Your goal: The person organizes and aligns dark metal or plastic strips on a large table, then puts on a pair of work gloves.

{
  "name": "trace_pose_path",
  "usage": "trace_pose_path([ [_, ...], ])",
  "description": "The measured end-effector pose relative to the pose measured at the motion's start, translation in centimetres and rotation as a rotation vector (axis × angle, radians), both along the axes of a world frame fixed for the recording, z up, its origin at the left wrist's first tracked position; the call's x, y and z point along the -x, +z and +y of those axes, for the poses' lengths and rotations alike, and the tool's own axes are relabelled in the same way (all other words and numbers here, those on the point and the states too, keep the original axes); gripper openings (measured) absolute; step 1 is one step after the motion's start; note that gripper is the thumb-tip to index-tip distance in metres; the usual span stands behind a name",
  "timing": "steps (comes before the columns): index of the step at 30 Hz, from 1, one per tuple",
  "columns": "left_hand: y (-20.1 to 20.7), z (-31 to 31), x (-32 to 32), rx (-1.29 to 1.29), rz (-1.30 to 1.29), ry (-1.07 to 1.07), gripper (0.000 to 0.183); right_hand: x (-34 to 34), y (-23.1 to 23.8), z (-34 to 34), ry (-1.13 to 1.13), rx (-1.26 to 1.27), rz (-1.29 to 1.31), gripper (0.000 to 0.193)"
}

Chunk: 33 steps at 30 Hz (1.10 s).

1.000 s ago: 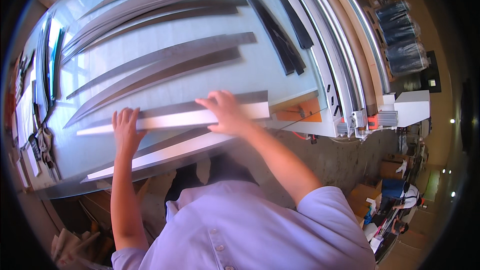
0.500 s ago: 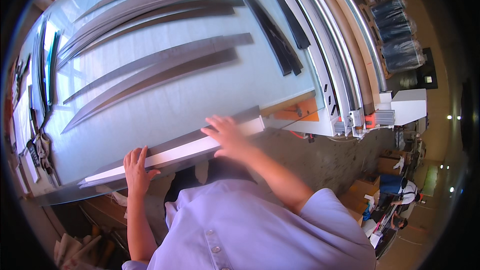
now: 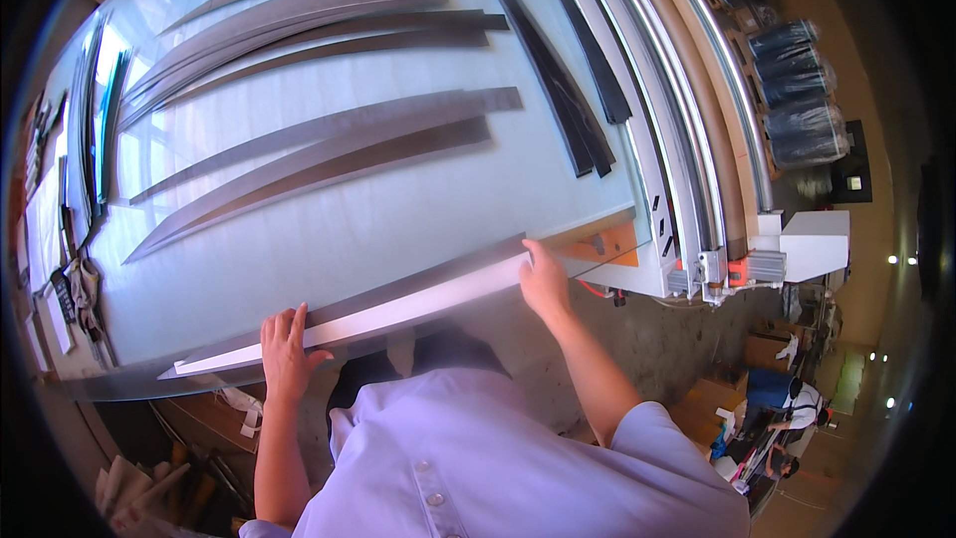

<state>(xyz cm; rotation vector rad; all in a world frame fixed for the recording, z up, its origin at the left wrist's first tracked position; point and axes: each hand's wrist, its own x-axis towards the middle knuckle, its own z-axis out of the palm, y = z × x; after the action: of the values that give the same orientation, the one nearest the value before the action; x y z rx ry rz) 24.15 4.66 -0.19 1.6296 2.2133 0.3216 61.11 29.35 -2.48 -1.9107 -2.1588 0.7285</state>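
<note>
Along the near edge of the glass-topped table lies a long white strip (image 3: 428, 302), laid over a dark grey strip (image 3: 418, 267) that shows along its far side. My left hand (image 3: 286, 351) rests on the strips near their left end, fingers stretched out and thumb apart. At the right end, my right hand (image 3: 545, 279) has its fingers closed on the white strip's corner; its thumb is partly hidden. Farther up the table lie more dark grey strips (image 3: 339, 154), some overlapping and some stacked.
Black strips (image 3: 548, 80) lie toward the table's right side, beside a machine with long metal rollers (image 3: 687, 110). Gloves (image 3: 85, 304) sit at the left edge. Black wrapped rolls (image 3: 802, 90) stand beyond the machine. Two people (image 3: 797, 418) are at the far right.
My right hand has slid rightward from the middle of the white strip to its right end and closed there. My left hand stays flat on the strips. The view has shifted slightly.
</note>
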Motion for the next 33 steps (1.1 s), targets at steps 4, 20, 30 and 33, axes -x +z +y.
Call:
trace_pose_path([
  [4, 1.1, 2.6, 1.7, -0.014, -0.043, 0.052, 0.085, 1.5, -1.3, 7.4, 0.33, -0.215, -0.008, 0.036],
  [20, -3.7, 15.8, 10.1, -0.052, 0.223, 0.204, 0.075, 13.1, -0.3, 23.1, 0.953, -0.193, -0.167, 0.017],
  [30, -1.2, 13.5, 10.9, -0.6, 0.384, 0.154, 0.027, 10.7, 8.2, 16.3, 0.72, -0.878, 0.317, 0.021],
  [33, -1.7, 10.0, 8.9, -0.472, 0.352, 0.011, 0.028, 4.9, 2.3, 12.4, 0.703, -0.596, 0.245, 0.02],
])
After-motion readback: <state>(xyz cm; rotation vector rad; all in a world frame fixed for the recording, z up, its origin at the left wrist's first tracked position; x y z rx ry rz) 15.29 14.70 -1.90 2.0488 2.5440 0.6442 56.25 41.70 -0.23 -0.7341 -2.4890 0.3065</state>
